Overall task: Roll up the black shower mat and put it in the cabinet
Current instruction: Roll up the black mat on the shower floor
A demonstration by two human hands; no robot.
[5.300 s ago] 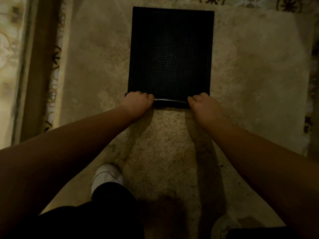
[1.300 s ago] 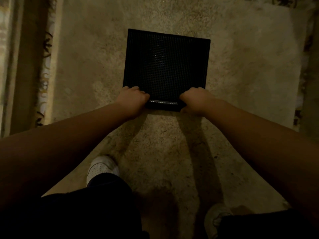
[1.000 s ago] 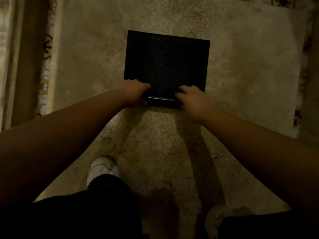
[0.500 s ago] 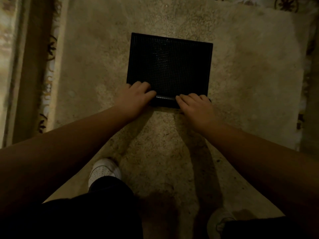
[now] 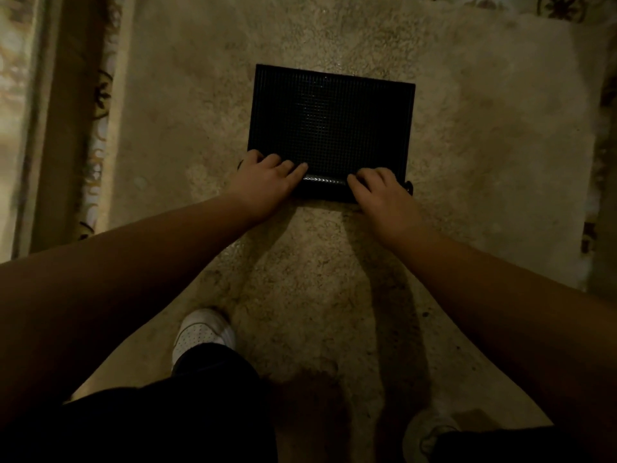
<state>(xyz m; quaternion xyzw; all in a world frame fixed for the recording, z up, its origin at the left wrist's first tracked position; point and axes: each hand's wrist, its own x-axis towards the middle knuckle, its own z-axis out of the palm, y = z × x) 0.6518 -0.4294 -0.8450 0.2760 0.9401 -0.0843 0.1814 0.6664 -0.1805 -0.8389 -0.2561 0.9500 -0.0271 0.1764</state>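
head view: to roll well, both hands should push evenly so the tube stays tight and straight. the black shower mat (image 5: 330, 121) lies on the beige rug (image 5: 484, 162), near edge rolled. the left hand (image 5: 267, 182) presses the roll with flat fingers, and the right hand (image 5: 380, 192) curls over it.

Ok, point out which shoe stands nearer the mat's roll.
The left shoe, bright white: it stands forward toward the roll; the right shoe sits back at the bottom edge.

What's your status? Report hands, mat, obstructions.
Left hand and right hand on the roll. Black gridded shower mat partly rolled, rest flat on beige rug. Nothing blocking.
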